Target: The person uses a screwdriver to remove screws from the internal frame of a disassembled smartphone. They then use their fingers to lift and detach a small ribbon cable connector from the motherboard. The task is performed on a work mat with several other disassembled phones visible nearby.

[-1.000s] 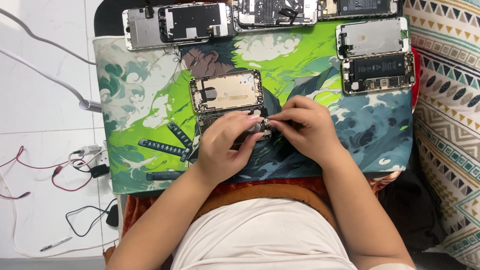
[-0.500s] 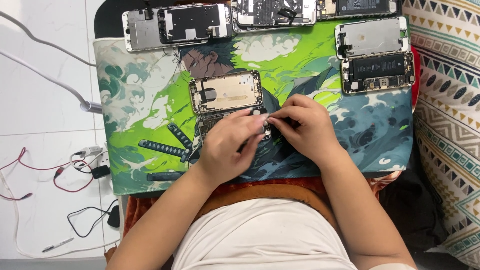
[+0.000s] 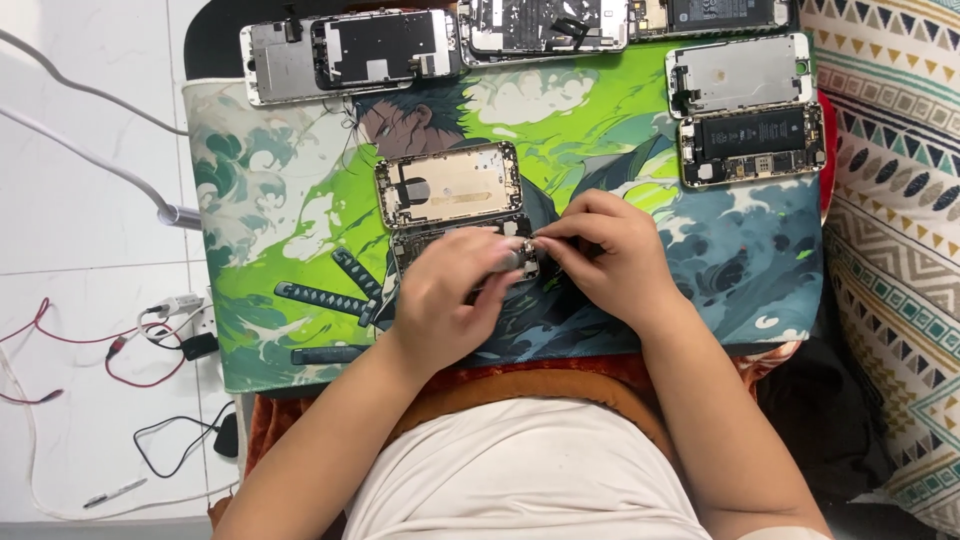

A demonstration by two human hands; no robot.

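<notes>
While both hands meet over the middle of the mat: left hand [image 3: 450,295] curled palm-down over an opened phone [image 3: 462,246], fingers bent onto its lower part; right hand [image 3: 610,255] closed in a pinch around a thin metal tool [image 3: 545,238], tip aimed at the phone's right end. Hard to tell whether the left hand grips a loose part or only steadies the body, since the fingers cover that spot. Most of the opened phone hidden under the left hand; only its upper edge and right corner visible, with small dark and silvery parts too fine to make out. Sits on the worktop just below a gold-coloured phone housing [image 3: 450,184], nearly touching it.

Underneath, a green and blue illustrated mat [image 3: 290,240] with wave patterns and drawn swords. Along the far edge, a row of stripped phone frames [image 3: 350,50], cut off in part by the top of the view. At the right, a silver back plate [image 3: 738,74] above an open phone showing its black battery [image 3: 752,140]. Left of the mat, on the white floor [image 3: 80,200], red and black wires [image 3: 120,350] and a grey cable [image 3: 90,165]. On the right, a patterned cushion [image 3: 900,250]. Nothing lying between the hands and the opened phone
</notes>
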